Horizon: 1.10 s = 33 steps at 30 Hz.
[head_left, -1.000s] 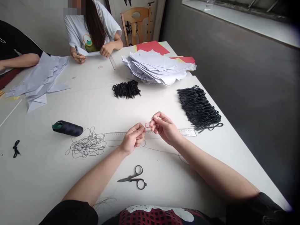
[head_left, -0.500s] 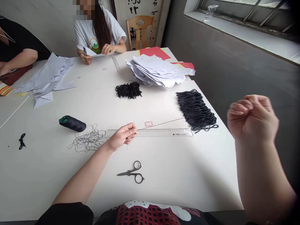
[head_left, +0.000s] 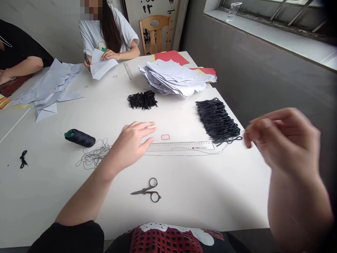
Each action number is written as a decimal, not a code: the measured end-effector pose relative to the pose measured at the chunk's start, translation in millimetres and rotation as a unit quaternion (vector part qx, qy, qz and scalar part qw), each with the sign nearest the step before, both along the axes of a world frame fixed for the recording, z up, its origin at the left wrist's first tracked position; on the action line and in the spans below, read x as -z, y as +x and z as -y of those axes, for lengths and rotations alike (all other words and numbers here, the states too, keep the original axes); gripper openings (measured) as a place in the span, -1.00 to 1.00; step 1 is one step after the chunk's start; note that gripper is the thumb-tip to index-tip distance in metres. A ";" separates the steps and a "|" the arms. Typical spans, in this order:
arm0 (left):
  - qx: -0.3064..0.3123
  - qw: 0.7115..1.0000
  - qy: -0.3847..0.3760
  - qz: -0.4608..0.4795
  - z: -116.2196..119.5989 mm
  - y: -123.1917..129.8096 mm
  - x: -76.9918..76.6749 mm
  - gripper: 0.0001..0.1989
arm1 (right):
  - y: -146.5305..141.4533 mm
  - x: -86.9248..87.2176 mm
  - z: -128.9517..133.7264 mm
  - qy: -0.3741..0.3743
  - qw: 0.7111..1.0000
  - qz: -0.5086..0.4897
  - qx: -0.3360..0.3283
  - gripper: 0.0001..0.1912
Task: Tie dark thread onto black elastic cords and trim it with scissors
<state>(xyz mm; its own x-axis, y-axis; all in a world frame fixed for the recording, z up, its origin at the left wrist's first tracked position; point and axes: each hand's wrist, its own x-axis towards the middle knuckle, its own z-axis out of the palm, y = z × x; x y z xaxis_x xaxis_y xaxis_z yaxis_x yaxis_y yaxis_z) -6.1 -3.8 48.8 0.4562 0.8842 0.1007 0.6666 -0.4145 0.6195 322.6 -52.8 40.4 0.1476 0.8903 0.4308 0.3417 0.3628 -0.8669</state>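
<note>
White table [head_left: 200, 196], grey wall [head_left: 263, 77], right hand [head_left: 281, 140]

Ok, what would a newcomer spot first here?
The tall heap of loose white paper sheets on the far end of the white table stands out, with red card under it. To its right lies a wide bundle of black cord loops. Close by at right, the person's blurred right hand is raised off the table.

We wear a short-sleeved black top, its left sleeve [head_left: 65, 236] ending around the upper arm. Across our chest runs a red lattice print [head_left: 163, 242] under a wavy white patch [head_left: 184, 233]. Our forearms, left hand [head_left: 130, 144] and right hand [head_left: 284, 140] are bare.
</note>
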 end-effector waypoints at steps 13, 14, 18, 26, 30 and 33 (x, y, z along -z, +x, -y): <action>0.057 0.845 -0.399 0.351 -16.6 64.8 13.7 -0.77 | -72.8 -9.4 -25.7 0.031 0.982 0.142 -0.121 -0.90; 0.064 0.846 -0.399 0.346 -17.2 62.5 16.2 -0.77 | -73.0 -5.2 -26.5 0.019 0.985 0.119 -0.126 -0.90; 0.093 0.844 -0.420 0.319 -18.0 55.7 23.2 -0.78 | -73.1 7.1 -28.5 -0.031 0.990 0.026 -0.134 -0.83; 0.079 0.861 -0.390 0.318 -18.1 55.1 28.0 -0.69 | -81.0 19.2 -25.4 -0.064 0.982 0.043 -0.170 -0.82; 0.061 0.878 -0.379 0.287 -17.4 54.2 32.4 -0.74 | -88.6 24.1 -23.3 -0.101 0.972 -0.011 -0.210 -0.79; 0.062 0.889 -0.377 0.252 -19.8 42.9 36.1 -0.72 | -87.4 28.1 -24.0 -0.142 0.954 -0.126 -0.233 -0.73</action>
<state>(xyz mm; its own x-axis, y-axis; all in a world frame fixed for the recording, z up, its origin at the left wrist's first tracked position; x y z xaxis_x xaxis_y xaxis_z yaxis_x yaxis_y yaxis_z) 36.9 16.0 12.6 0.6199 0.7329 -0.2802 0.2028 0.1953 0.9596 235.2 -28.8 12.4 -0.2260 0.9600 0.1655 -0.0320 0.1625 -0.9862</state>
